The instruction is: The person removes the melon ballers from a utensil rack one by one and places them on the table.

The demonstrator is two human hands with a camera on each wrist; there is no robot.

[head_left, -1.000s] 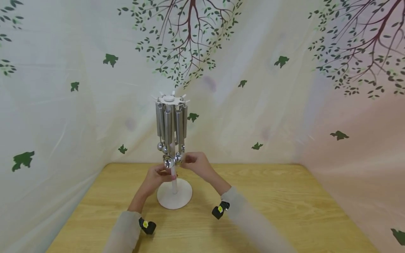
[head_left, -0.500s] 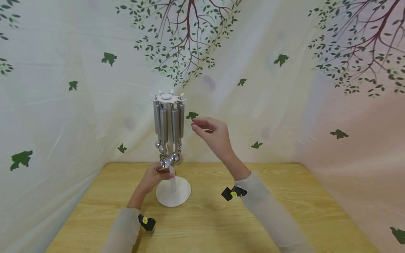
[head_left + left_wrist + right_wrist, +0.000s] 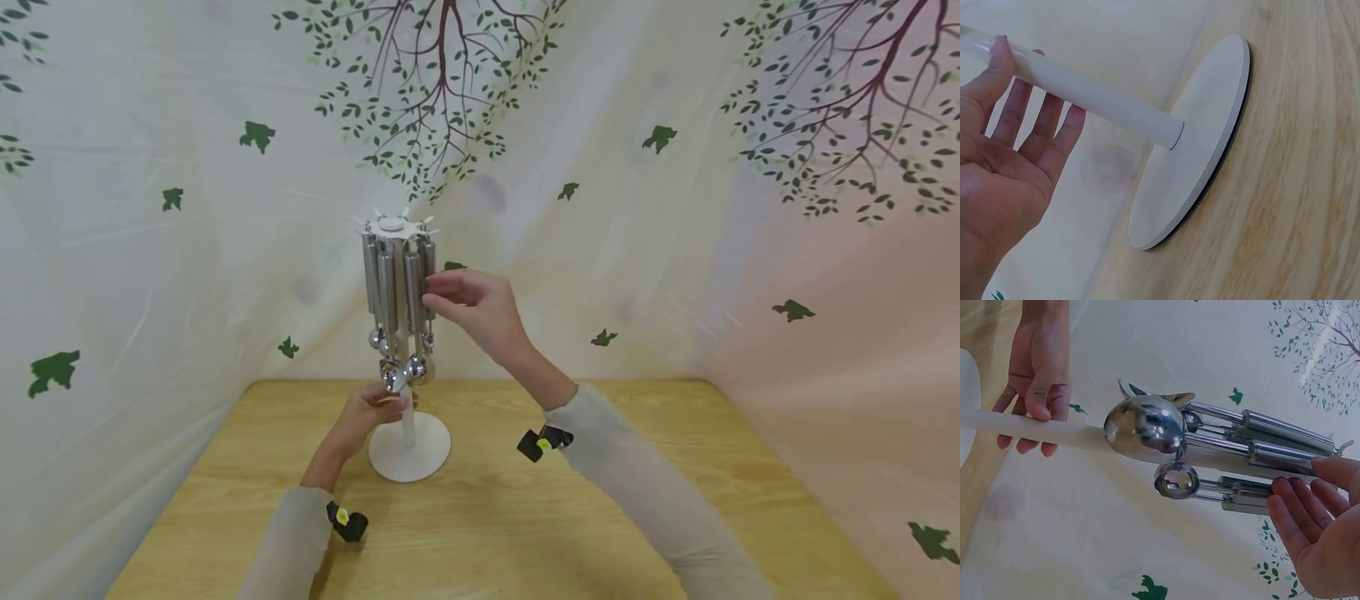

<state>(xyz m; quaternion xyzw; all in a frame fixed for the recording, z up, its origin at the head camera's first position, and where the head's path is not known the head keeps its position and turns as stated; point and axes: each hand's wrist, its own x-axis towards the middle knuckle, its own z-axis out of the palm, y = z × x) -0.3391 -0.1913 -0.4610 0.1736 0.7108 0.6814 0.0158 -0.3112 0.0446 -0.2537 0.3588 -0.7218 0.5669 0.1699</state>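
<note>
A white stand with a round base point(image 3: 390, 462), an upright pole point(image 3: 1107, 103) and a spoked top point(image 3: 392, 225) stands on the table. From the spokes hang several shiny steel scoops with tube handles point(image 3: 387, 292); their round bowls point(image 3: 1144, 428) differ in size. My left hand point(image 3: 360, 421) holds the pole just beneath the bowls, thumb on one side and fingers on the other. At the right side of the ring, my right hand point(image 3: 483, 308) reaches the handles. Its thumb point(image 3: 1329, 470) touches one handle, while the extended fingers point(image 3: 1294, 515) lie by a lower one.
The wooden table point(image 3: 562, 500) runs back to a pale cloth backdrop point(image 3: 637, 250) printed with branches and leaves. A small black camera sits on each wrist, the left one point(image 3: 347, 523) close above the table and the right one point(image 3: 543, 443) higher up.
My right hand has risen from beside the bowls, swung out to the right, and come back left to the handles. My left hand keeps its hold on the pole.
</note>
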